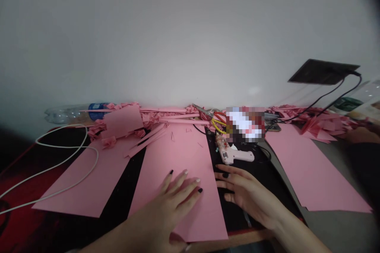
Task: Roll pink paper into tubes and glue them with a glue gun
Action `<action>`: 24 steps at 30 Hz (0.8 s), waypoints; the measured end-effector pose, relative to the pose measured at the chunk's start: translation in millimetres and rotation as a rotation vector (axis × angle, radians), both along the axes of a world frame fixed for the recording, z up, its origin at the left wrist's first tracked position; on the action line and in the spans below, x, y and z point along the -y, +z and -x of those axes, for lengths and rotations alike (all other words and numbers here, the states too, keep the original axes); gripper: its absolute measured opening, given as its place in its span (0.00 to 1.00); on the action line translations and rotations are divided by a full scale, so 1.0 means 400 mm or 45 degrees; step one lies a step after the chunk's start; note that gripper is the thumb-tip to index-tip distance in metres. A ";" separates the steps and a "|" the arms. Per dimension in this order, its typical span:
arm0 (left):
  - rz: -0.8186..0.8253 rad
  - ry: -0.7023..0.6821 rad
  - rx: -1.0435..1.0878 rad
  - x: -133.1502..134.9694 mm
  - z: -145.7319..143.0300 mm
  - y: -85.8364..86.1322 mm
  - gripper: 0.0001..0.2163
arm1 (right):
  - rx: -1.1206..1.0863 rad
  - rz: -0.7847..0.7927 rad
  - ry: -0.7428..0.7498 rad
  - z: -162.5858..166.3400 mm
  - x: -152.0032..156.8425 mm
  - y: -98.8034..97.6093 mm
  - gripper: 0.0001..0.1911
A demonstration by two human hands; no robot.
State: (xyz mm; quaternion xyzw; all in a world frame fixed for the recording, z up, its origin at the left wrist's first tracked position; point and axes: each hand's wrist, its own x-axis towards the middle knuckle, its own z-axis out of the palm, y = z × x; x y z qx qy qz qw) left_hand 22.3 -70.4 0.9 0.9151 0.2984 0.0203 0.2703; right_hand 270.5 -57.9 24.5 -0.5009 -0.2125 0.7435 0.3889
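My left hand (pixel 173 199) lies flat with fingers spread on the middle pink paper sheet (pixel 178 154). To its right, my right hand (pixel 245 193) rests open on the black mat (pixel 279 182), its fingertips touching the right edge of that sheet. A pink glue gun (pixel 233 154) lies on the mat just beyond my right hand. Both hands hold nothing.
More pink sheets lie at left (pixel 89 178) and right (pixel 314 174). Pink strips and scraps (pixel 166 118) pile along the wall with scissors (pixel 216 120). A white cable (pixel 59 166) loops at left, near a plastic bottle (pixel 74 112). Black cables (pixel 323 99) run to a wall plate.
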 end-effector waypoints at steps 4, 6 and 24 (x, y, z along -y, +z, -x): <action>0.000 -0.007 -0.007 -0.001 0.003 0.002 0.41 | -0.017 0.011 0.071 0.008 -0.013 -0.007 0.18; 0.016 -0.010 -0.009 -0.001 0.005 0.004 0.41 | 0.060 -0.018 0.109 0.014 -0.020 -0.006 0.17; 0.293 0.723 0.589 -0.025 0.019 -0.010 0.18 | 0.281 -0.297 0.484 0.078 -0.082 -0.013 0.20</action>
